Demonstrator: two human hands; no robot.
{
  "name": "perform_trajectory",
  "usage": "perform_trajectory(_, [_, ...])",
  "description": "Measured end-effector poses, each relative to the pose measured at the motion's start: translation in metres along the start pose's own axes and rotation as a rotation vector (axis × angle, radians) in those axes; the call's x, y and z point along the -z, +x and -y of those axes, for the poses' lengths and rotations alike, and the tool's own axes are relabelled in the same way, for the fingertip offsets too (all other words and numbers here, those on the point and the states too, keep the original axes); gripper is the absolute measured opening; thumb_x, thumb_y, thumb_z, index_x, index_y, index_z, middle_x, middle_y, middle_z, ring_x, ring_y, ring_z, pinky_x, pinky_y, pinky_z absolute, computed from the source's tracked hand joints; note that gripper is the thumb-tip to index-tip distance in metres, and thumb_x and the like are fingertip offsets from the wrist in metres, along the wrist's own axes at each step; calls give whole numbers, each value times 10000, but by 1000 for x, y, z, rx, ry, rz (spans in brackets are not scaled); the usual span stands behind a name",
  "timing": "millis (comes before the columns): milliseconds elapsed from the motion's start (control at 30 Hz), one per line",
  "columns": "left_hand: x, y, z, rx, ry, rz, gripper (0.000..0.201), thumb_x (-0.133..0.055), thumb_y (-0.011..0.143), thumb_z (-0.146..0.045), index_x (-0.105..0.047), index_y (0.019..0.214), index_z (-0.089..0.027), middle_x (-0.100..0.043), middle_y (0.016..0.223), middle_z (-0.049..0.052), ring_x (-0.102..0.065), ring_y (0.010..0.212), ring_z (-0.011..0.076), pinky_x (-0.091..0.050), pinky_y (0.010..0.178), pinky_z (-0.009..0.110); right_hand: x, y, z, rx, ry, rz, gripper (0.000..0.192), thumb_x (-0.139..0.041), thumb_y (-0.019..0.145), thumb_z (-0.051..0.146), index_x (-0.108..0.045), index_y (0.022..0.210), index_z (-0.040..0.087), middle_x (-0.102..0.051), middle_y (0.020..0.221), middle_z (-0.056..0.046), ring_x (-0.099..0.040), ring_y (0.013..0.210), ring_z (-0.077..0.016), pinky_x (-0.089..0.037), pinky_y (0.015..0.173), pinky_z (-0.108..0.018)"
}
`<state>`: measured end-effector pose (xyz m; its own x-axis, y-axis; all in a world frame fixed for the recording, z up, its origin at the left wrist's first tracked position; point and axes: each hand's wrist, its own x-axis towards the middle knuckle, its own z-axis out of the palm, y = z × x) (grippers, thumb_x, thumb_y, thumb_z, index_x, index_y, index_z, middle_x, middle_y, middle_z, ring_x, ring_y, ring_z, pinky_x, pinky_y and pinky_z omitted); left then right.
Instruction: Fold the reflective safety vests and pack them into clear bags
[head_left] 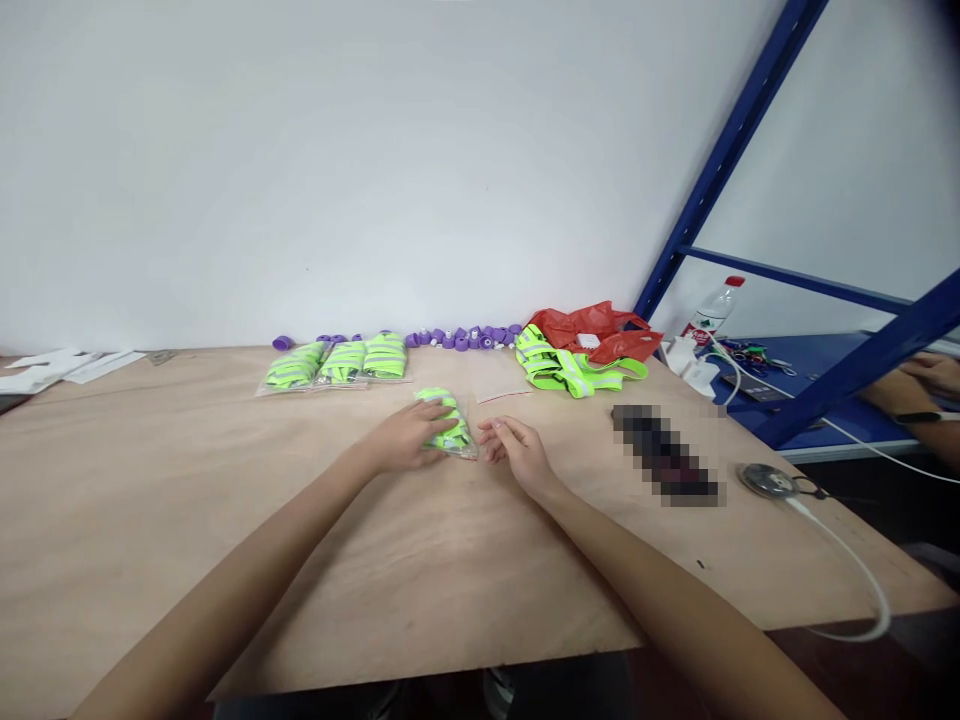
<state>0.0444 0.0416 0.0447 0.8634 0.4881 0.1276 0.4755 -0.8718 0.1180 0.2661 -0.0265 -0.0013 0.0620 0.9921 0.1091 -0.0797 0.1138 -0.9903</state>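
Note:
A clear bag with a folded neon-green reflective strap point(448, 424) lies on the wooden table point(225, 520) in front of me. My left hand point(407, 437) rests flat on its left side, pressing it down. My right hand point(516, 449) touches the bag's right edge with its fingertips, fingers loosely curled. Three more bagged green straps point(341, 364) lie in a row farther back. Loose unbagged green straps point(570, 370) are piled at the back right. An empty clear bag point(499, 385) lies just behind my hands.
A red plastic bag point(596, 330) sits behind the loose straps. A row of purple caps point(461, 338) lines the wall. A blurred dark object point(664, 455), a round metal disc with white cable point(772, 482), a bottle point(712, 310), blue shelf frame point(847, 370) and another person's hand point(934, 375) are at right.

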Motion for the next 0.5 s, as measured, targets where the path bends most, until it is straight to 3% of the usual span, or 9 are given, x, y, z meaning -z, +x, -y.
perform_trajectory(133, [-11,23,19,93,145,-34,527,-585,831,-178,-553,1355,-134,-396,1543,200,-318,1438,399,-291,1141,535,0,0,-1,1,-3,5,452,-604,818,630,-677,873,187,-696,762,-37,-575,516,-118,-474,522,-261])
perform_trajectory(300, [-21,49,38,160,172,-18,580,-537,811,-125,-504,1390,-121,-515,1437,195,-422,1353,357,-375,1088,470,0,1,-4,0,-1,25,428,-596,834,602,-677,875,184,-681,753,-29,-572,518,-109,-463,527,-252])
perform_trajectory(500, [-23,69,66,228,147,-41,577,-524,792,-90,-513,1369,-104,-528,1427,194,-408,1364,348,-346,1112,484,0,0,-6,13,-1,41,423,-584,849,593,-671,894,182,-677,755,-33,-562,535,-111,-475,539,-255])
